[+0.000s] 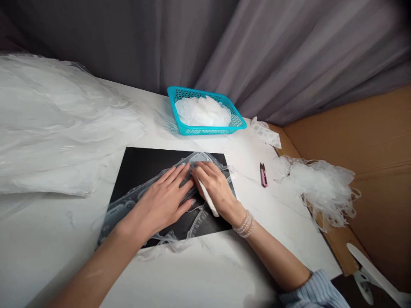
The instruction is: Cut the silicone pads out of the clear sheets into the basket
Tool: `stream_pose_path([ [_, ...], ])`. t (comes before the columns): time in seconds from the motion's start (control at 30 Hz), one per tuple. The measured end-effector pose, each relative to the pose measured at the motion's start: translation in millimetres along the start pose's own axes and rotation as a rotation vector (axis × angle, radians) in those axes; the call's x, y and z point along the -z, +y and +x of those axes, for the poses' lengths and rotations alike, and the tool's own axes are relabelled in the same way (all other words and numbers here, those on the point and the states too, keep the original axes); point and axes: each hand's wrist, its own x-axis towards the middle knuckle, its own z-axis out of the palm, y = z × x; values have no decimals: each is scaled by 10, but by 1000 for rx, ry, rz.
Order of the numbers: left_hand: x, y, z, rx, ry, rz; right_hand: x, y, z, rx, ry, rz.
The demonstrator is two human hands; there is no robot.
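Note:
My left hand (pixel 162 199) lies flat, fingers stretched, pressing a translucent plastic-like piece (pixel 120 209) against a black board (pixel 141 164). That piece has rounded cut-out shapes and runs diagonally across the board. Closed around a slim white-handled tool (pixel 208 199), my right hand (pixel 213 182) works close beside the left fingertips. The tool's tip is hidden under my fingers, so its exact kind does not show. Loose translucent trimmings (pixel 197 222) curl over the board's near edge.
Behind the board stands a blue basket (pixel 205 130) holding white sheer pieces (pixel 204 111). Thread snips (pixel 263 175) lie to the right, near a heap of scraps (pixel 321 184) by a cardboard wall (pixel 362 141). A large pile of sheer white material (pixel 48 128) covers the left side.

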Motion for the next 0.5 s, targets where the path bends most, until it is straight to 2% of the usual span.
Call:
stream_pose_path([
  [0.17,-31,-10,-17,11,8,-5,-12,-32,-22,27,-81,-4],
  [0.23,-35,-15,-18,15,9,-4,-14,-5,-25,-12,-57,145],
  [0.3,-35,-23,-17,21,7,-1,4,96,-15,-121,27,331],
  [0.4,-29,-35,-15,18,-20,3,100,476,-6,-404,243,527],
  [0.5,-25,-37,-15,22,-30,-5,283,1083,-84,-690,465,752],
])
